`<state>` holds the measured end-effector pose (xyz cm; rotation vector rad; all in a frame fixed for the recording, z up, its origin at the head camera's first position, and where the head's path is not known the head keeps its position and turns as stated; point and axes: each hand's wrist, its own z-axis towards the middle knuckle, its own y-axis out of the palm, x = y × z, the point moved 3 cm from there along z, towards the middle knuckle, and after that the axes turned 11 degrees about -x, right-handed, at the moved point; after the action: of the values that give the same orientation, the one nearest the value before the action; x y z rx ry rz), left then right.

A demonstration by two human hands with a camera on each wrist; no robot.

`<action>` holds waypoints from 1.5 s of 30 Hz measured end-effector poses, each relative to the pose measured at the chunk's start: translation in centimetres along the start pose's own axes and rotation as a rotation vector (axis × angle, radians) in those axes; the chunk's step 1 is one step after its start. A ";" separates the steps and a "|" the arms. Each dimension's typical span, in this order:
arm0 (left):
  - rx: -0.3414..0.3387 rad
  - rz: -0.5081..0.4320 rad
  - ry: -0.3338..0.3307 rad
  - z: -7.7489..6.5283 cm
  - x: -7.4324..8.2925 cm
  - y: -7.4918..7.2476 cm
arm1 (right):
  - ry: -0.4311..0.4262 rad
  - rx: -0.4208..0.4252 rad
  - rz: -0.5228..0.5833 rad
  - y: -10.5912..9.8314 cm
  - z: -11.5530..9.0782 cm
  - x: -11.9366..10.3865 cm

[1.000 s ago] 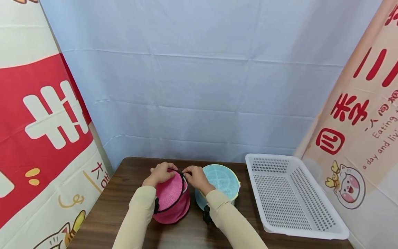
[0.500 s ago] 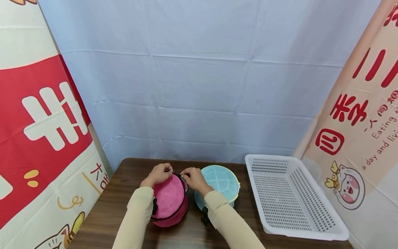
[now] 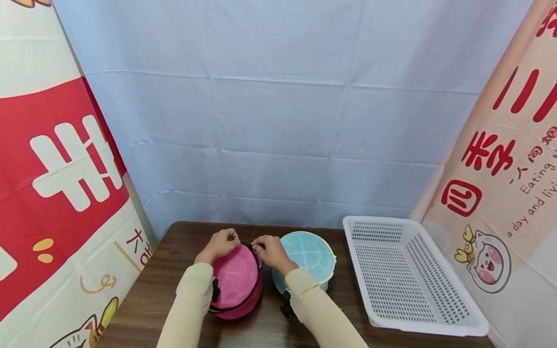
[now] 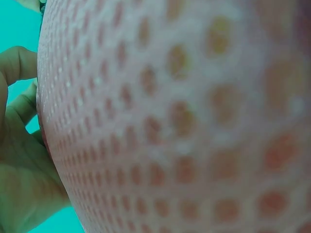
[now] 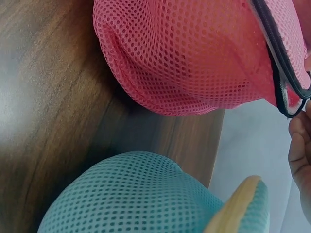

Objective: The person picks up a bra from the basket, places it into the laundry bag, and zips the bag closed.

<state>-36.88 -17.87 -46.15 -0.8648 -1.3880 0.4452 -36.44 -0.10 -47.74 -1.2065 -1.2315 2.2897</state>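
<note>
A round pink mesh laundry bag (image 3: 237,280) with a black zip round its top stands on the brown table. At the bag's far rim, my left hand (image 3: 223,243) pinches the edge with curled fingers. Pink mesh fills most of the left wrist view, with part of the left hand (image 4: 24,160) behind it. My right hand (image 3: 270,251) pinches the zip edge at the far right of the rim, its fingertips partly hidden. In the right wrist view the zip (image 5: 279,48) runs toward the right hand's fingers (image 5: 300,141).
A light blue mesh bag (image 3: 306,253) with a yellow trim stands just right of the pink one, partly under the right forearm. Farther right lies a white perforated plastic basket (image 3: 363,285). A pale blue cloth (image 3: 278,121) hangs behind the table (image 3: 143,299).
The left hand has drawn its fingers in from the bag's top to its far rim. The pink bag has shifted slightly toward me, and the right hand has moved a little left.
</note>
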 end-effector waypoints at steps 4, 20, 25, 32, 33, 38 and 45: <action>0.014 -0.010 0.006 -0.2 -0.1 -0.1 | -0.020 0.003 -0.016 -0.2 -0.1 -0.2; 0.062 -0.143 -0.142 -1.4 -1.8 -0.8 | -0.026 -0.023 0.029 -0.5 -1.1 -0.1; 0.086 -0.182 -0.149 -1.8 -1.6 -1.0 | -0.040 -0.004 0.047 -0.8 -1.5 -0.1; 0.170 -0.211 -0.203 -2.2 -1.9 -1.1 | -0.052 0.008 0.038 -0.9 -1.8 0.0; 0.182 -0.216 -0.216 -2.2 -2.0 -1.1 | -0.048 0.010 0.037 -0.9 -1.8 0.1; 0.215 -0.242 -0.247 -2.4 -2.0 -1.1 | -0.060 0.009 0.041 -1.1 -1.8 -0.1; 0.265 -0.257 -0.281 -3.1 -2.1 -1.2 | -0.064 0.006 0.039 -1.2 -1.9 -0.1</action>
<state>-34.53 -20.98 -46.54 -0.4113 -1.6287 0.5513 -35.02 1.59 -47.31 -1.1733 -1.2320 2.3755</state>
